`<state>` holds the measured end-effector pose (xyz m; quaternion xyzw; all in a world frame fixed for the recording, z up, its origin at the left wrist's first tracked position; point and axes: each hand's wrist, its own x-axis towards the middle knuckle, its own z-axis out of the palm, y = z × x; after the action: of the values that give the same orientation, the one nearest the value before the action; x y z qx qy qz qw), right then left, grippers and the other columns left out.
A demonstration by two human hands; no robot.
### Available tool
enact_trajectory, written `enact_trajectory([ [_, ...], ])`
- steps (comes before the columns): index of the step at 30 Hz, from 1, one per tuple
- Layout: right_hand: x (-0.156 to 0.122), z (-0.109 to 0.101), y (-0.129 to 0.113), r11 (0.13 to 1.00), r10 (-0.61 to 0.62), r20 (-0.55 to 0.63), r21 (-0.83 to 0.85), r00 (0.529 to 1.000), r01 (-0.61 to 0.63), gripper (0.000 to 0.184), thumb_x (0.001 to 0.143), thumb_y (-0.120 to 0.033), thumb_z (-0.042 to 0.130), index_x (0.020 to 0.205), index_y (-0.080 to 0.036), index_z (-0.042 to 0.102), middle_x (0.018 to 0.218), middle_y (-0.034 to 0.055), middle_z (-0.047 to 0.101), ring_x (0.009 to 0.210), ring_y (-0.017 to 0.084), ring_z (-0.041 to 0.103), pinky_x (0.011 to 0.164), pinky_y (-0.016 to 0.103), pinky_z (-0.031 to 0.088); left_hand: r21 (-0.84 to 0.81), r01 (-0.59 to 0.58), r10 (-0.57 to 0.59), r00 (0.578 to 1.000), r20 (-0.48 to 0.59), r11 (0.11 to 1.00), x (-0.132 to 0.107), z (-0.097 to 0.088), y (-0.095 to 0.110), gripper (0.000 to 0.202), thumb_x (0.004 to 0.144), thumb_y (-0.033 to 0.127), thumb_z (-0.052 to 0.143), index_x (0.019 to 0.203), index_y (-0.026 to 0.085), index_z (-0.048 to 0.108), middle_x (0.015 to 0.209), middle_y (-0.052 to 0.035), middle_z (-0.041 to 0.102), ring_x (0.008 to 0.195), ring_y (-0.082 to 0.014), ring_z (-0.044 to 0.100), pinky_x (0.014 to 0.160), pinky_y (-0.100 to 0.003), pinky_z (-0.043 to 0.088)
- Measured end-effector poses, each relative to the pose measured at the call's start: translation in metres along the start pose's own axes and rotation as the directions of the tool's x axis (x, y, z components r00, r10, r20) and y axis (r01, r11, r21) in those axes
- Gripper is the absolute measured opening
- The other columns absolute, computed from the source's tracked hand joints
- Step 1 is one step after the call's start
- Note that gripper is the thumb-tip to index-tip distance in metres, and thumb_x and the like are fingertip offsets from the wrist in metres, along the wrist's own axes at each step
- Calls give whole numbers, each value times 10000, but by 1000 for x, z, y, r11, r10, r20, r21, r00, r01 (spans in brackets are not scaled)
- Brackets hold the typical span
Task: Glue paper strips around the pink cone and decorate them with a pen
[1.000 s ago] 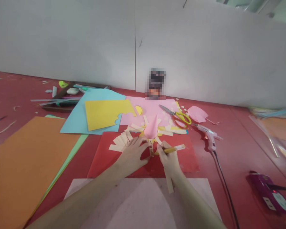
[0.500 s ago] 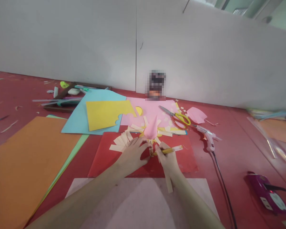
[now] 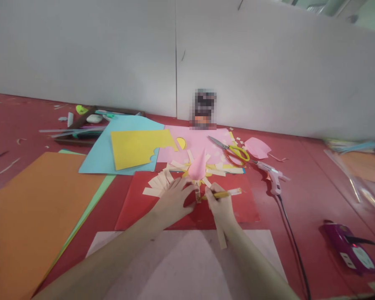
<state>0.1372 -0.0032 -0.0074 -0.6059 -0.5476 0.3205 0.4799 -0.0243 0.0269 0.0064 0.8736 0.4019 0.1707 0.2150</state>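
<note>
Fingers (image 3: 209, 195) of the right hand (image 3: 222, 208) pinched round a yellow pen (image 3: 220, 195), lower centre of frame, tip slanting left. Left hand (image 3: 175, 198) flat and arched, wide gap between thumb and forefinger, their tips at the left edge of a lettered paper strip (image 3: 198, 195); nothing gripped.

Strip lies just below frame centre, on a red sheet (image 3: 237, 208), upper end near a pink cone (image 3: 197, 167). Handling, by judgement: strip feather-light, bendy, quick to skid or crease; best pinned flat by the margins, clear of the marks. Pen light, rigid, smooth; hold low on the barrel. Cone probably hollow, easily dented; take it gently near the base.

Materials: cone smooth, sharp-pointed; yellow rounded petals (image 3: 202, 181) about its foot. Cream strips (image 3: 158, 185) fanned at centre left, matt, straight-cut. Yellow card (image 3: 137, 150), upper left of these, scalloped along one edge. Scissors (image 3: 228, 149), right of centre, steel blades, yellow and orange loops. Red sheet slightly glossy; table (image 3: 315, 200) dull red
</note>
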Motion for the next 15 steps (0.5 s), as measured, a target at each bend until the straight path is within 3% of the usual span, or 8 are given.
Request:
enact_trajectory([
  [15, -1, 1, 2, 1000, 7, 22, -26, 1000, -6, 319, 816, -347, 438, 545, -220, 324, 408, -81, 335, 384, 70, 322, 409, 203, 270, 12, -6, 6, 1000, 6, 1000, 0, 0, 0, 317, 740, 197, 559, 1047, 263, 517, 1128, -22, 497, 1053, -237, 461, 925, -424, 395],
])
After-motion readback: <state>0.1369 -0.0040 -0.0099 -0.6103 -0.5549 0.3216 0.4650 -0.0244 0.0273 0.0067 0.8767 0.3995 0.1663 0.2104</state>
